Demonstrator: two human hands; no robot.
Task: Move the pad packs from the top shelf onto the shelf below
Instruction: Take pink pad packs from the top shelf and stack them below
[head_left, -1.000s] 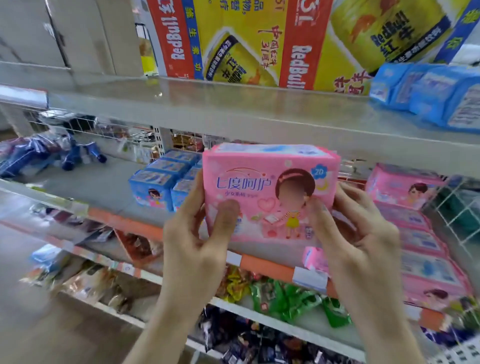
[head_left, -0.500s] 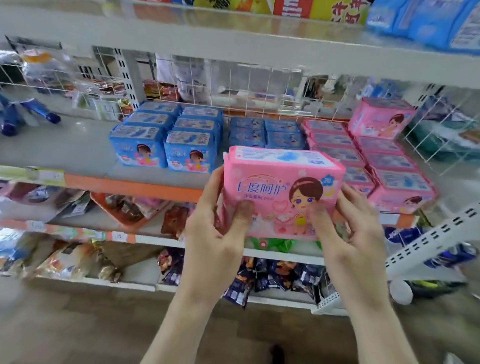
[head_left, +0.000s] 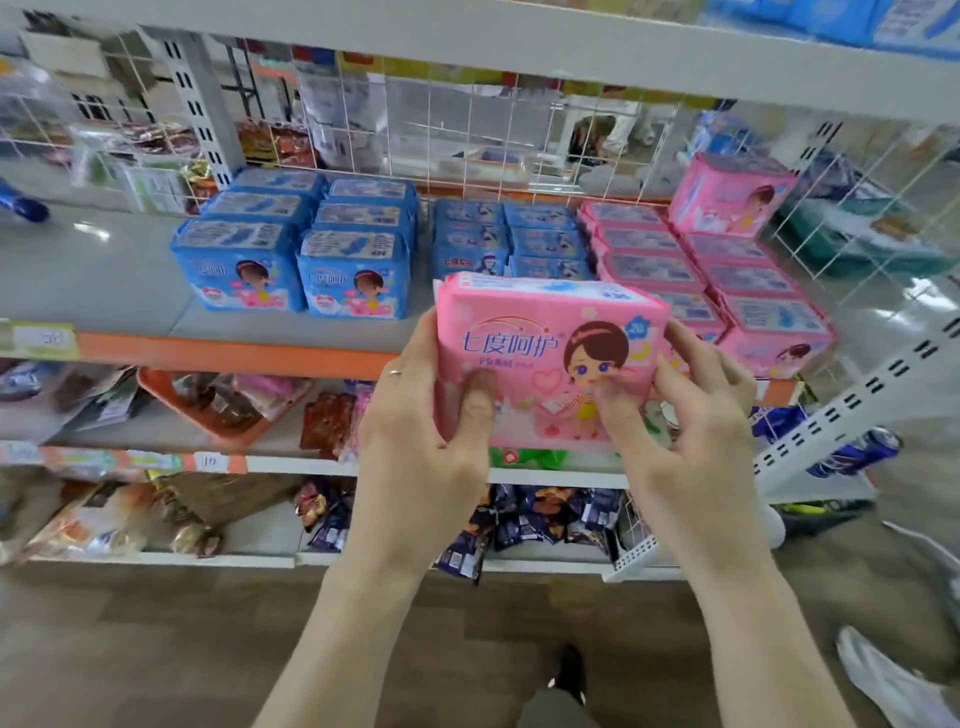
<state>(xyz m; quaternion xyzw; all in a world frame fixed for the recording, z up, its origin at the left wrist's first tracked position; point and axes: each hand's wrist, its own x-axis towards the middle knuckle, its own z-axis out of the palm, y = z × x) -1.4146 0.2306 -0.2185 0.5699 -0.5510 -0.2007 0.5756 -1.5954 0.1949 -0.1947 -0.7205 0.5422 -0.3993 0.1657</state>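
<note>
While facing the viewer upright, long axis left-right, the pink pad pack (head_left: 550, 358) is being gripped by the left hand (head_left: 421, 431) and right hand (head_left: 691, 426), fingers curled round its ends.

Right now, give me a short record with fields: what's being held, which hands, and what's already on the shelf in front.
held: pink pad pack, upright, front facing camera
grip: left hand and right hand, one at each end, thumbs on the front
position: in front of the shelf edge, not set down
on shelf, left: blue packs
on shelf, right: pink packs, one more stacked on top at the back
</note>
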